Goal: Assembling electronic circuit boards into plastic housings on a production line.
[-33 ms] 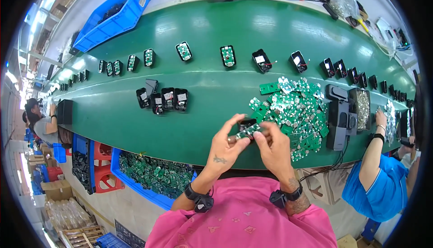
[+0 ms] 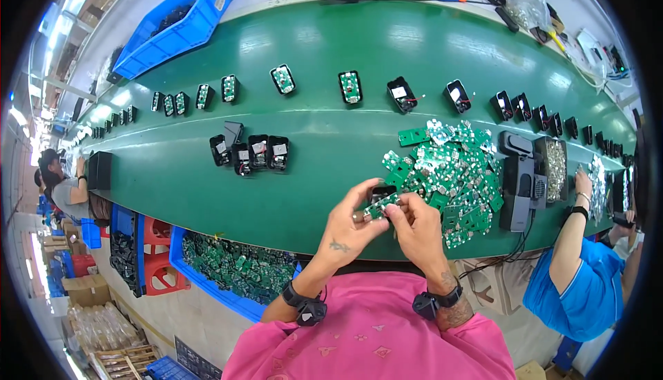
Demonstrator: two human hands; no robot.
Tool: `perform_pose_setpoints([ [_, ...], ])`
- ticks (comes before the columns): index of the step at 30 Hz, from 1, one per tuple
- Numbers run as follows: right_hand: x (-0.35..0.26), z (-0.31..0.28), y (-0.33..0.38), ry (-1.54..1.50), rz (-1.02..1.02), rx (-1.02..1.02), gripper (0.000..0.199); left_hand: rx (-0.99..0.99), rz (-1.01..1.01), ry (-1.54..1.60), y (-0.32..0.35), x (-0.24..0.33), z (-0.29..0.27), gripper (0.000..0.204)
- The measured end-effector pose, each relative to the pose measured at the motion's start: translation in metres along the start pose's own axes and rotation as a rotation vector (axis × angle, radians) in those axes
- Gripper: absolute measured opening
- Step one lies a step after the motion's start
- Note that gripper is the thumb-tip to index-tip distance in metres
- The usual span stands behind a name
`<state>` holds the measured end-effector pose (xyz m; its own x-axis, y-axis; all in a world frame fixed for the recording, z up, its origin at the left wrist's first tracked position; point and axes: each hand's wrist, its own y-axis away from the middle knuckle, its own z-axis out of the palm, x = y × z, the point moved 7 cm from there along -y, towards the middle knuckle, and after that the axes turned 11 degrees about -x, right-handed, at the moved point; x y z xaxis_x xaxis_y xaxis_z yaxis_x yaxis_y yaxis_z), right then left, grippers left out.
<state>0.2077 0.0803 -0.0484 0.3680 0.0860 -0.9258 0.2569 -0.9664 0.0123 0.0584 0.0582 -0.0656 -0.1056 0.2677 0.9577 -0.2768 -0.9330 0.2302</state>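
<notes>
Over the front edge of the bench, my left hand (image 2: 342,228) holds a small black plastic case (image 2: 383,191) between thumb and fingers. A green circuit board (image 2: 377,208) lies along the near side of the case, tilted, and whether it sits inside cannot be made out. My right hand (image 2: 420,233) pinches the board's right end with thumb and fingers. Just beyond and right of my hands spreads a heap of green circuit boards (image 2: 469,179). To the left stands a cluster of black cases (image 2: 278,153) with parts inside.
Across the green bench (image 2: 311,41) runs a row of black cases, some holding boards (image 2: 350,87), others showing wires (image 2: 456,96). A dark grey device (image 2: 514,183) stands right of the heap. Blue bins (image 2: 190,24) stand behind and below left. Co-workers' arms (image 2: 570,242) reach in at right.
My right fingers have closed in over the board's right end. The case and board have shifted slightly toward the right and tilted a little.
</notes>
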Motion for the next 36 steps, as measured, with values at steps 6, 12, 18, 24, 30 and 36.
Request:
perform_pose_setpoints([
  [6, -0.006, 0.005, 0.001, -0.084, 0.016, -0.033, 0.017, 0.012, 0.045, -0.325, 0.003, 0.011, -0.009, 0.071],
  [12, -0.028, 0.014, 0.013, -0.016, -0.197, 0.042, 0.013, 0.156, 0.207, -0.363, 0.002, 0.027, -0.012, 0.068],
  [18, 0.018, 0.016, 0.005, -0.392, 0.082, -0.007, 0.018, 0.118, 0.293, -0.455, 0.006, 0.025, -0.007, 0.068],
  [24, 0.013, 0.008, -0.007, -0.395, 0.102, -0.238, 0.029, 0.218, 0.366, -0.405, 0.012, 0.025, -0.007, 0.060],
  [30, -0.032, 0.006, 0.005, 0.121, -0.107, -0.079, 0.027, 0.251, 0.454, -0.485, 0.006, 0.026, -0.003, 0.059],
  [36, -0.051, 0.017, -0.007, 0.193, -0.178, -0.110, 0.023, 0.350, 0.271, -0.307, 0.024, 0.032, -0.019, 0.053],
])
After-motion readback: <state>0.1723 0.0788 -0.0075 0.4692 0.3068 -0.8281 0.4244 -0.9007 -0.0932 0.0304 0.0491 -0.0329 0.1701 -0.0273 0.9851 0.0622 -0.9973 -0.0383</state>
